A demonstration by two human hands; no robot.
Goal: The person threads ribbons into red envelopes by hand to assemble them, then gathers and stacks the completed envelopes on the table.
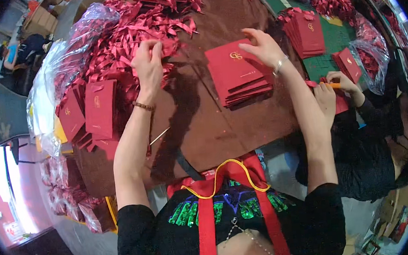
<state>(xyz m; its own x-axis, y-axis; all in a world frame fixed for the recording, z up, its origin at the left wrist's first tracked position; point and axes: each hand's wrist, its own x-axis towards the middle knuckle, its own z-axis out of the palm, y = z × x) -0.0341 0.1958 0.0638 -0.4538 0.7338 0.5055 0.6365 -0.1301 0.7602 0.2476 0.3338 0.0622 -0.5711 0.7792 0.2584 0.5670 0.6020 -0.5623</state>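
Observation:
My left hand (148, 68) is raised at the right side of a heap of red ribbons (114, 57), its fingers curled together in a pinch. Whatever lies between the fingertips, if anything, cannot be made out. My right hand (264, 49) hovers over the upper right corner of a stack of flat red paper packets (235, 70) with a gold emblem. Its thumb and forefinger are apart, and nothing shows between them. The stack lies slightly fanned on the brown-covered table (204, 132), its lower edges showing several layers.
More red packets (100, 108) lean in a pile at the left, by clear plastic wrapping (53, 88). A thin pale stick (160, 136) rests near the front edge. At the right, a co-worker's hands (331, 93) hold something orange beside a green mat (313, 67) with packets on it.

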